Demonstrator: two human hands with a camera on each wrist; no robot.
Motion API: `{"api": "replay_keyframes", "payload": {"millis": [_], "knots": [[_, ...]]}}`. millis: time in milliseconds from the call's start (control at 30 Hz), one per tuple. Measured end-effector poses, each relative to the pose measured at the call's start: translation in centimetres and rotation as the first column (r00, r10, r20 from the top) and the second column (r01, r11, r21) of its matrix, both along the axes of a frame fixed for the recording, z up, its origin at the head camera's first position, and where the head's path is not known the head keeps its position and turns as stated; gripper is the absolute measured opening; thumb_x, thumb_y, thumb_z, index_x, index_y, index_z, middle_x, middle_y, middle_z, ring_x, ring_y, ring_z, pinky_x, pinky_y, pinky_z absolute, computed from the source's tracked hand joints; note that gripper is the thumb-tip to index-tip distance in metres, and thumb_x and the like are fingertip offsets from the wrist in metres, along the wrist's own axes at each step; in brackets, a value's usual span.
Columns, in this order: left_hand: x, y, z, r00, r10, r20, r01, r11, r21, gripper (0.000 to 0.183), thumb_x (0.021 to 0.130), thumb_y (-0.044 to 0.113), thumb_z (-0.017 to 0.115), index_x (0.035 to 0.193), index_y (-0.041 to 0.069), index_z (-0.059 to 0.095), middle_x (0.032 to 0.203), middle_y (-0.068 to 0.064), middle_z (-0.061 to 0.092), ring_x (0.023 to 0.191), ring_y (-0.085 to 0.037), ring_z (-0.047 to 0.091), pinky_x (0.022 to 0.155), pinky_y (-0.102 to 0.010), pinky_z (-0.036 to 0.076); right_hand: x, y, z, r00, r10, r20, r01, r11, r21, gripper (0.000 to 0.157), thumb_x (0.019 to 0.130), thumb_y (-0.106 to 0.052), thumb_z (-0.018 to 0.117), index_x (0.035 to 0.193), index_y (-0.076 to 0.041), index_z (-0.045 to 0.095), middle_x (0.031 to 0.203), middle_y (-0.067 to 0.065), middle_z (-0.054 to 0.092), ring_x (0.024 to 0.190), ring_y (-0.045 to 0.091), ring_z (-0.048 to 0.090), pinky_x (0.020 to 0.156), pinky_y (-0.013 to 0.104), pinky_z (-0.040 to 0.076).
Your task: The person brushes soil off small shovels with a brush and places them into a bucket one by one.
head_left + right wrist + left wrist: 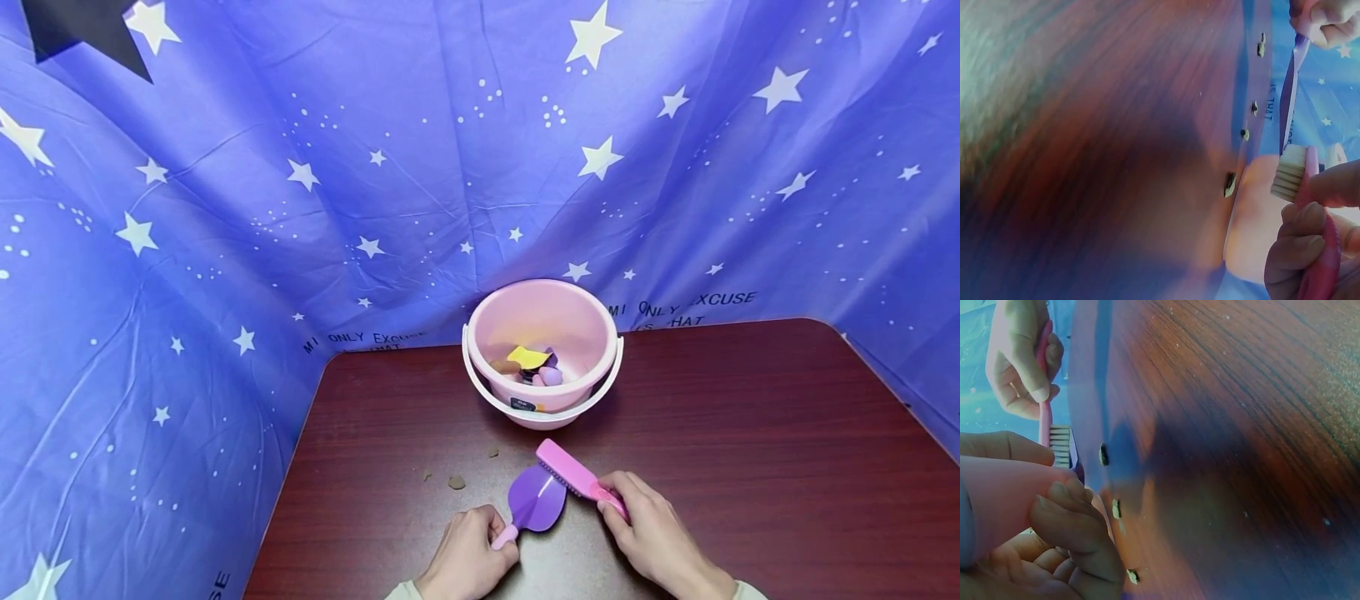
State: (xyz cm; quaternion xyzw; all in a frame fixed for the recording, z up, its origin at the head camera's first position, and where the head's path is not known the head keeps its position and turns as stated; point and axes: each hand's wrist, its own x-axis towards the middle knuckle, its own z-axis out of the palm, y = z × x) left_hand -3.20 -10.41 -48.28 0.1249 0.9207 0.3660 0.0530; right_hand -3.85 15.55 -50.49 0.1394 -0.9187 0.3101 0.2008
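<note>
My left hand [467, 552] grips the pale pink handle of a purple toy shovel [537, 502], whose rounded blade points away from me. A pink brush [567, 468] is pinched by its handle in my right hand [654, 533]. In the head view the brush head overlaps the blade's upper right edge. Its pale bristles [1289, 174] face the purple shovel in the right wrist view. Small greenish-brown flakes [457, 482] lie on the table, left of the blade and beyond it. The pink shovel handle [1007, 503] fills the near left of the left wrist view.
A pink bucket [551, 312] with a white handle stands near the table's back edge, beyond the tools. Inside it lie a yellow piece [527, 357] and several purple, pink and brown pieces. A blue star-printed cloth [420, 167] hangs behind the dark red-brown table [750, 450].
</note>
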Motion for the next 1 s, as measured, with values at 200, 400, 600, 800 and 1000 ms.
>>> {"api": "replay_keyframes", "payload": {"millis": [200, 400, 600, 800, 1000], "knots": [[0.0, 0.0, 0.0, 1.0, 0.003, 0.015, -0.004, 1.0, 0.006, 0.016, 0.066, 0.014, 0.067, 0.066, 0.02, 0.052, 0.053, 0.016, 0.042, 0.048, 0.0, 0.039, 0.044, -0.02, 0.032, -0.3, 0.9, 0.2, 0.999, -0.035, -0.01, 0.035, 0.999, 0.014, 0.028, 0.072, -0.004, 0.076, 0.095, -0.016, 0.065, 0.083, -0.013, 0.056, 0.069, 0.002, 0.051, 0.06, 0.032, 0.045], [0.1, 0.0, -0.1, 0.999, 0.004, 0.042, -0.004, 1.0, 0.003, 0.02, 0.067, 0.02, 0.073, 0.068, 0.021, 0.053, 0.054, 0.015, 0.044, 0.049, -0.001, 0.04, 0.046, -0.021, 0.032, -0.7, 2.0, 0.7, 0.998, -0.062, -0.009, 0.062, 0.998, 0.005, 0.027, 0.072, -0.003, 0.074, 0.094, -0.016, 0.065, 0.078, -0.015, 0.052, 0.066, 0.002, 0.047, 0.058, 0.029, 0.042], [0.1, -0.2, 0.1, 0.994, 0.009, 0.109, -0.011, 1.0, 0.023, 0.028, 0.066, 0.025, 0.08, 0.073, 0.02, 0.053, 0.057, 0.015, 0.048, 0.052, -0.001, 0.043, 0.049, -0.021, 0.034, -0.9, 3.1, 1.1, 0.997, -0.075, -0.013, 0.075, 0.997, -0.003, 0.028, 0.072, -0.002, 0.074, 0.095, -0.016, 0.065, 0.078, -0.015, 0.051, 0.065, 0.001, 0.046, 0.057, 0.028, 0.041], [0.0, -0.3, 0.3, 0.991, 0.02, 0.134, -0.027, 0.998, 0.054, 0.029, 0.065, 0.02, 0.079, 0.074, 0.02, 0.051, 0.057, 0.013, 0.048, 0.051, -0.002, 0.044, 0.048, -0.022, 0.036, -0.7, 3.7, 1.7, 0.995, -0.097, 0.002, 0.097, 0.995, -0.007, 0.029, 0.072, -0.003, 0.074, 0.095, -0.018, 0.066, 0.08, -0.015, 0.055, 0.067, 0.001, 0.048, 0.06, 0.027, 0.041], [-0.3, -0.5, 0.1, 0.995, 0.029, 0.091, -0.036, 0.996, 0.078, 0.025, 0.065, 0.015, 0.074, 0.073, 0.019, 0.051, 0.057, 0.014, 0.045, 0.05, -0.001, 0.042, 0.047, -0.021, 0.036, -0.5, 4.0, 2.2, 0.995, -0.097, 0.017, 0.097, 0.995, -0.009, 0.029, 0.072, -0.002, 0.073, 0.095, -0.019, 0.066, 0.08, -0.015, 0.055, 0.067, 0.002, 0.048, 0.061, 0.023, 0.039]]}}
